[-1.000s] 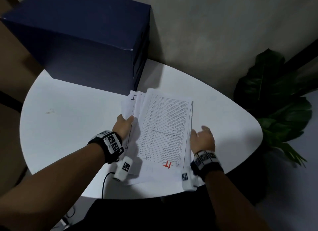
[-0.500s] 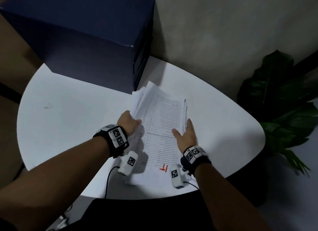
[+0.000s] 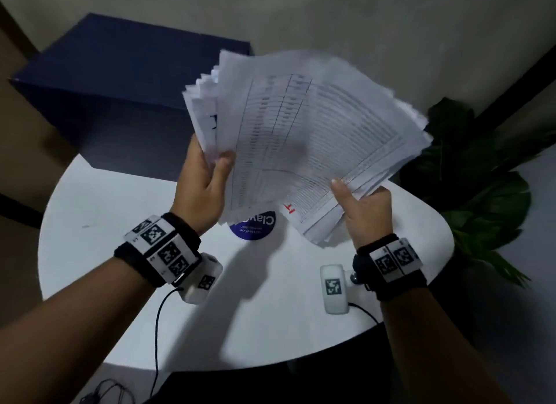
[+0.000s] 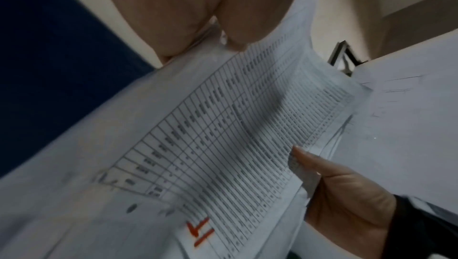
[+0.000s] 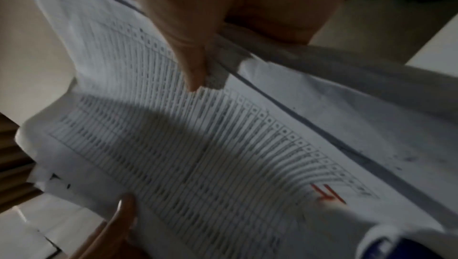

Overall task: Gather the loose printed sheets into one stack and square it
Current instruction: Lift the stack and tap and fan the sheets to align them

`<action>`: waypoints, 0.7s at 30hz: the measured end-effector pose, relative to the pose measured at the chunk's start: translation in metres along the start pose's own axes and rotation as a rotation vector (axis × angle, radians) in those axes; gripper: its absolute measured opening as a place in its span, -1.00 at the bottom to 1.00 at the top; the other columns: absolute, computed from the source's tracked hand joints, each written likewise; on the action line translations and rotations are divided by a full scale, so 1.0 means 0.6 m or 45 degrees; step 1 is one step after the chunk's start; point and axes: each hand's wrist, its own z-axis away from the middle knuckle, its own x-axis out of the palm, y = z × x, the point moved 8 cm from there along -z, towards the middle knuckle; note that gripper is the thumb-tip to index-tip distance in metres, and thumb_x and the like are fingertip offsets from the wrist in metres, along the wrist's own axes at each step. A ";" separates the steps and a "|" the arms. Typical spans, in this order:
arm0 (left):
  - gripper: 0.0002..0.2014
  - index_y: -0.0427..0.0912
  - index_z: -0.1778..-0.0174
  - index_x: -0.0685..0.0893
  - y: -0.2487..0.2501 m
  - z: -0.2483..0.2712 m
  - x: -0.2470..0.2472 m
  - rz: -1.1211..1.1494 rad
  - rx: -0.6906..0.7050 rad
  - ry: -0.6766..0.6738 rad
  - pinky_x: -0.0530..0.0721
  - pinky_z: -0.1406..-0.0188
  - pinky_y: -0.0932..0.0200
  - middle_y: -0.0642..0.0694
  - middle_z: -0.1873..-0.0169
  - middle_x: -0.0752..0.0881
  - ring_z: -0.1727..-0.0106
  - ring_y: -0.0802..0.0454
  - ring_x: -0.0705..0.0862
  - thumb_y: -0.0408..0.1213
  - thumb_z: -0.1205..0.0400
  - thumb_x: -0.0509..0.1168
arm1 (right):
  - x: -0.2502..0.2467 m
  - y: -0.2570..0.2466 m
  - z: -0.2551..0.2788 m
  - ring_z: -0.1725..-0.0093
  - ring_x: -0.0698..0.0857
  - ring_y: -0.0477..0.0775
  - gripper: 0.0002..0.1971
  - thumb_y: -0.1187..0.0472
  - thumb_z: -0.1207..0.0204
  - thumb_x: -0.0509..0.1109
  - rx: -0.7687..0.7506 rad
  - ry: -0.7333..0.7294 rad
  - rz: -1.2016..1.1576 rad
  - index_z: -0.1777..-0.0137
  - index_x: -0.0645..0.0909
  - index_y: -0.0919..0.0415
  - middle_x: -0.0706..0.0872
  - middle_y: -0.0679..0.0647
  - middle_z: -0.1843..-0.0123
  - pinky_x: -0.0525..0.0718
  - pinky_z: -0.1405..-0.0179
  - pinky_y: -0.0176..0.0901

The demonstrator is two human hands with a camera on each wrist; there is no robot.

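A thick sheaf of printed sheets [image 3: 301,139] with table lines and a red mark hangs in the air above the white table [image 3: 120,223], tilted and fanned at its edges. My left hand [image 3: 207,175] grips its left edge, thumb on the top page. My right hand [image 3: 361,202] grips the lower right edge, thumb on top. The left wrist view shows the sheets [image 4: 223,136] under my left hand's thumb [image 4: 247,8], with the right hand [image 4: 347,194] opposite. In the right wrist view the right hand [image 5: 198,38] pinches the sheets [image 5: 198,145].
A large dark blue box [image 3: 120,97] stands at the table's back left. A round blue sticker [image 3: 252,226] lies on the table under the sheets. A green plant [image 3: 481,178] stands off the table's right edge. A cable [image 3: 156,328] trails over the front edge.
The sheets lay on the table with my hands pushing their sides together. Now both hands have lifted the whole sheaf off the table and tilted it up, uncovering the blue sticker.
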 end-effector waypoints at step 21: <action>-0.66 0.01 -0.33 0.49 -0.053 0.020 -0.022 0.071 -0.155 0.045 0.68 -0.21 0.21 0.02 -0.24 0.68 -0.27 0.17 0.68 -0.19 -0.66 0.38 | 0.020 -0.004 0.019 0.01 0.85 0.02 -0.71 0.34 -0.30 0.67 0.004 0.142 0.039 -0.02 0.75 0.22 0.86 0.02 0.09 0.81 -0.02 -0.07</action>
